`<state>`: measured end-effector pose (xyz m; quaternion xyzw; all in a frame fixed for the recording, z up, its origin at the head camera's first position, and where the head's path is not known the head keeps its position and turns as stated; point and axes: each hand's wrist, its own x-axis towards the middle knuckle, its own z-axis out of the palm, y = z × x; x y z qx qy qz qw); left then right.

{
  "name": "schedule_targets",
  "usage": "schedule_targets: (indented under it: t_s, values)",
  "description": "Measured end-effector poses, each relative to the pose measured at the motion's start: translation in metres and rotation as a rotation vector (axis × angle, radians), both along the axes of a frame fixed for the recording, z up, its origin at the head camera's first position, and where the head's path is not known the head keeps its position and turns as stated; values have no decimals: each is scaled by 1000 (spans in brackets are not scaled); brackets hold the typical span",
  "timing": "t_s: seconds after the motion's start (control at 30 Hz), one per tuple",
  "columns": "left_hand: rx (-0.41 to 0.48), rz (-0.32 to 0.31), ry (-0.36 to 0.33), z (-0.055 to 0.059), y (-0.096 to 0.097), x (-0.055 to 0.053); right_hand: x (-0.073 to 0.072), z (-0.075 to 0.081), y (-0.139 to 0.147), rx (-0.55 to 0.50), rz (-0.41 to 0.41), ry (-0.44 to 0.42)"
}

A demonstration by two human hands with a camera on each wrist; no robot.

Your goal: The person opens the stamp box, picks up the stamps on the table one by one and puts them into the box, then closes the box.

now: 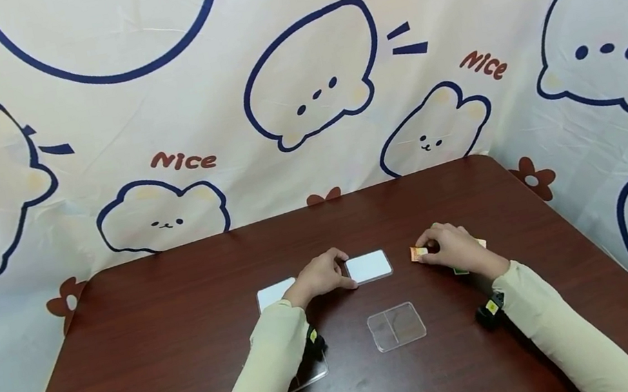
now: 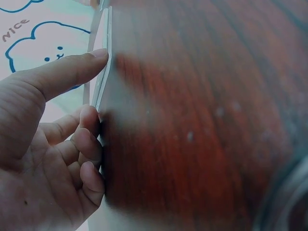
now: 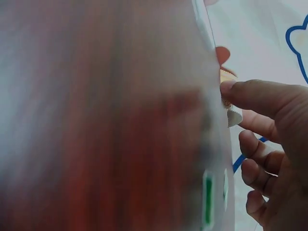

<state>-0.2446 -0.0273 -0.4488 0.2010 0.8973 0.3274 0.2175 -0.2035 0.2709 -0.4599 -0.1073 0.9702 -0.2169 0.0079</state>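
My left hand [image 1: 323, 273] is at the left end of a flat clear-edged box [image 1: 368, 266] with a white face. Its thumb and index finger hold that end at two corners. In the left wrist view the thumb [image 2: 79, 70] lies along the box's thin edge [image 2: 108, 53], other fingers curled below. To the right, my right hand [image 1: 454, 248] pinches a small orange-and-white packet [image 1: 418, 252] between thumb and fingers, just over the table. A serrated end of the packet [image 3: 234, 118] shows in the right wrist view.
Another white-faced flat box [image 1: 274, 294] lies partly behind the left hand. A clear two-compartment tray [image 1: 396, 326] sits between the forearms; another clear piece [image 1: 314, 374] lies under the left forearm. A green-edged item [image 1: 460, 271] peeks from beneath the right hand. Printed cloth [image 1: 286, 180] hangs behind the table.
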Motion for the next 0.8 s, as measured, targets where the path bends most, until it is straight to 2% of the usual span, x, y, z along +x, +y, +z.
schedule_targets:
  t_s: [0.17, 0.33, 0.57, 0.8]
  values:
    - [-3, 4, -7, -2, 1, -1, -7, 10, -20, -30, 24, -33]
    - [-7, 13, -4, -5, 1, -3, -15, 19, -44, -64, 87, -54]
    - [-10, 19, -6, -5, 2, -2, -24, 18, -70, -104, 179, -111]
    - [-29, 13, 9, -3, 3, -3, -29, 15, -85, -89, 218, -136]
